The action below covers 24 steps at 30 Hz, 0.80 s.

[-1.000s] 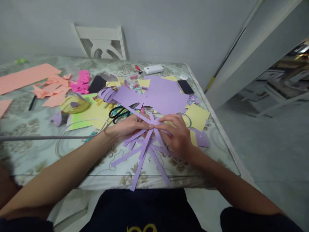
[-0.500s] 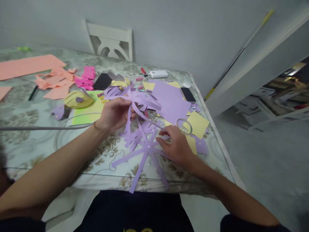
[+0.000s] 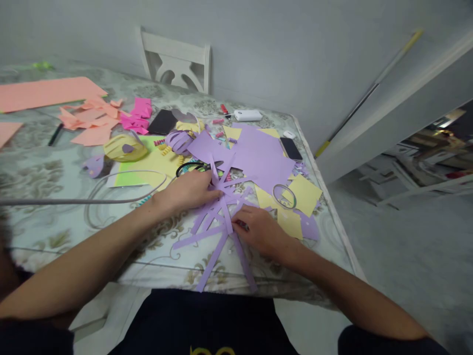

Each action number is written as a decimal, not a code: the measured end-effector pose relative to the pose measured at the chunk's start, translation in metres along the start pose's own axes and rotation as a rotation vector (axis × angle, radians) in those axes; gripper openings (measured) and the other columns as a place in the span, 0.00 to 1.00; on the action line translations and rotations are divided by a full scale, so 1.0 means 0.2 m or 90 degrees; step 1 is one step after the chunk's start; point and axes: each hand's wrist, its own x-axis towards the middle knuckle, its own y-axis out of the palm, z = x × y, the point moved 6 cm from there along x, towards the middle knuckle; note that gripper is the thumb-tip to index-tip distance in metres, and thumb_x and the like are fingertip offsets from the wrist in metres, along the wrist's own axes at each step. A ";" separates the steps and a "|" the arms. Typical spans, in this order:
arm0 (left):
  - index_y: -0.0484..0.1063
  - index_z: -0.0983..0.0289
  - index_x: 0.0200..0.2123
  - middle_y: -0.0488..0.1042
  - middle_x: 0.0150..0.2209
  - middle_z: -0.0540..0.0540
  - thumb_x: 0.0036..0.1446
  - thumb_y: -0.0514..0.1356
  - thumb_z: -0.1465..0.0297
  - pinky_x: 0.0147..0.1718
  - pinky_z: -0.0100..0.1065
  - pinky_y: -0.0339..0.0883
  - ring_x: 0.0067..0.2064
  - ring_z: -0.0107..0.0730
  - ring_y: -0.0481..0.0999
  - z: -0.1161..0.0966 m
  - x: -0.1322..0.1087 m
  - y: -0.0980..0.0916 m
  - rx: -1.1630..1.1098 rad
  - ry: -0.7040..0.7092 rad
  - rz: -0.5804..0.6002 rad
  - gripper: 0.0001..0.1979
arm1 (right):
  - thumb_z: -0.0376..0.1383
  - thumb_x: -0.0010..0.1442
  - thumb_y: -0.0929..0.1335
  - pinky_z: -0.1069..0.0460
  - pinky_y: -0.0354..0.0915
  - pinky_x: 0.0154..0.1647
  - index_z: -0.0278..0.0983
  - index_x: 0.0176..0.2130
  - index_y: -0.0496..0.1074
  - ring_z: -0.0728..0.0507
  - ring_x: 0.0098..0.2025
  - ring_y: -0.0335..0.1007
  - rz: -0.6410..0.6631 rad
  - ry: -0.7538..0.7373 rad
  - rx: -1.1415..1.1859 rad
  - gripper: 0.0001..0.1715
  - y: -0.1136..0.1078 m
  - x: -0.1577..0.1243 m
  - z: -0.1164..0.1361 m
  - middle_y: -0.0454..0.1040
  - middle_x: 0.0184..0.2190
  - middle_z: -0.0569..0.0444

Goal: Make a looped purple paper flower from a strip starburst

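My left hand (image 3: 194,190) is closed on a cluster of crossed purple paper strips (image 3: 229,182), whose arms stick up and outward past the fingers. My right hand (image 3: 260,228) has its thumb and forefinger pinched at the lower end of one of these strips. That strip end lies over the centre of a flat purple strip star (image 3: 212,261), with arms spread toward the table's front edge. More loose purple strips (image 3: 207,214) lie beneath the two hands. Black-handled scissors (image 3: 184,166) rest just behind my left hand, partly covered by it and the paper.
A roll of tape (image 3: 284,196) lies on yellow paper to the right. Behind are purple sheets (image 3: 258,153), a phone (image 3: 291,148) and a white power bank (image 3: 248,115). A yellow paper ball (image 3: 125,148) and a grey cable (image 3: 74,201) are on the left.
My left hand has lowered the purple strips from above the table toward the flat star. My right hand has come slightly left and down. The scissors and a purple sheet behind are now uncovered.
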 end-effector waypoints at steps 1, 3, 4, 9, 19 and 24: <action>0.69 0.61 0.30 0.74 0.27 0.58 0.54 0.66 0.52 0.27 0.36 0.60 0.28 0.44 0.74 -0.01 -0.01 -0.01 0.032 0.008 -0.040 0.18 | 0.28 0.66 0.69 0.49 0.65 0.43 0.34 0.34 0.78 0.43 0.38 0.72 0.002 -0.004 -0.007 0.08 0.00 0.00 0.00 0.77 0.33 0.51; 0.69 0.61 0.33 0.75 0.29 0.59 0.55 0.65 0.54 0.27 0.37 0.60 0.29 0.47 0.75 -0.02 -0.03 -0.02 0.077 0.029 -0.086 0.17 | 0.28 0.66 0.69 0.49 0.65 0.42 0.33 0.33 0.78 0.43 0.37 0.73 0.010 -0.016 -0.035 0.09 0.00 0.01 0.01 0.78 0.33 0.50; 0.68 0.61 0.34 0.75 0.30 0.59 0.56 0.65 0.54 0.28 0.38 0.61 0.30 0.48 0.76 -0.03 -0.04 -0.02 0.092 0.042 -0.093 0.17 | 0.28 0.66 0.69 0.49 0.66 0.42 0.33 0.33 0.78 0.43 0.37 0.73 0.015 -0.025 -0.050 0.09 0.01 0.01 0.02 0.78 0.33 0.49; 0.68 0.66 0.49 0.77 0.41 0.64 0.60 0.63 0.60 0.34 0.41 0.67 0.40 0.52 0.78 -0.09 -0.06 -0.05 0.111 0.064 -0.176 0.19 | 0.30 0.67 0.69 0.49 0.66 0.41 0.33 0.33 0.78 0.42 0.37 0.74 0.030 -0.052 -0.101 0.10 0.01 0.02 0.03 0.79 0.33 0.48; 0.71 0.65 0.46 0.76 0.45 0.63 0.67 0.55 0.70 0.49 0.46 0.67 0.48 0.47 0.75 -0.28 -0.18 -0.11 0.049 0.373 -0.371 0.09 | 0.32 0.68 0.69 0.47 0.66 0.44 0.34 0.36 0.76 0.40 0.42 0.73 0.017 -0.046 -0.106 0.07 0.00 0.01 0.01 0.77 0.37 0.48; 0.72 0.64 0.43 0.76 0.44 0.61 0.65 0.55 0.71 0.46 0.44 0.69 0.45 0.44 0.76 -0.25 -0.13 -0.02 0.038 0.406 -0.240 0.08 | 0.36 0.63 0.75 0.43 0.67 0.51 0.34 0.45 0.74 0.37 0.49 0.71 -0.020 -0.026 -0.074 0.12 -0.02 -0.06 -0.03 0.76 0.45 0.46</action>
